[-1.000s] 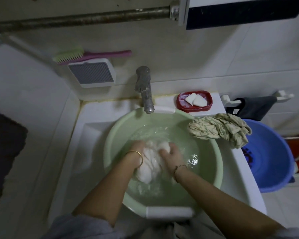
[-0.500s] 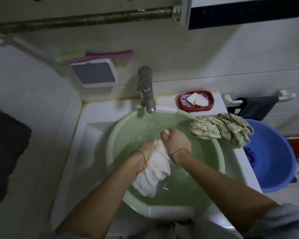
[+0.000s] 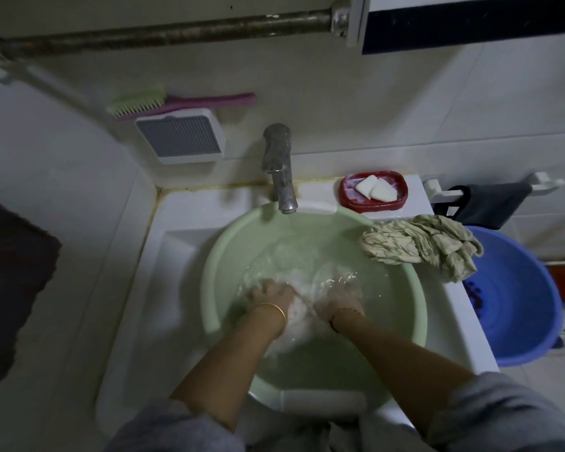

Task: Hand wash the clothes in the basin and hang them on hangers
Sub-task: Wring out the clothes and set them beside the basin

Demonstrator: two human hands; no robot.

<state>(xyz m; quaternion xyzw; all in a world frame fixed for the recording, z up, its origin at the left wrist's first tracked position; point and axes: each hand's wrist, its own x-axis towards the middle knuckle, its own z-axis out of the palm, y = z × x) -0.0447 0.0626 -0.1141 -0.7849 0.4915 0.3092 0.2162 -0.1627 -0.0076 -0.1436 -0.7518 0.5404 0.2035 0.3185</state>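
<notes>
I see washing step: left hand (image 3: pixel 269 293) and right hand (image 3: pixel 338 300) underwater in green basin (image 3: pixel 216 288), pressing white cloth (image 3: pixel 294 318); finger curl unclear. Next I expect wringing, hanging.

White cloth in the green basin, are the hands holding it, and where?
Both the left hand and right hand grip the white cloth, bunched between them underwater; exact part unclear.

White sink (image 3: pixel 190 223) carries green basin (image 3: pixel 216 288), red soap dish (image 3: pixel 346 200)
</notes>
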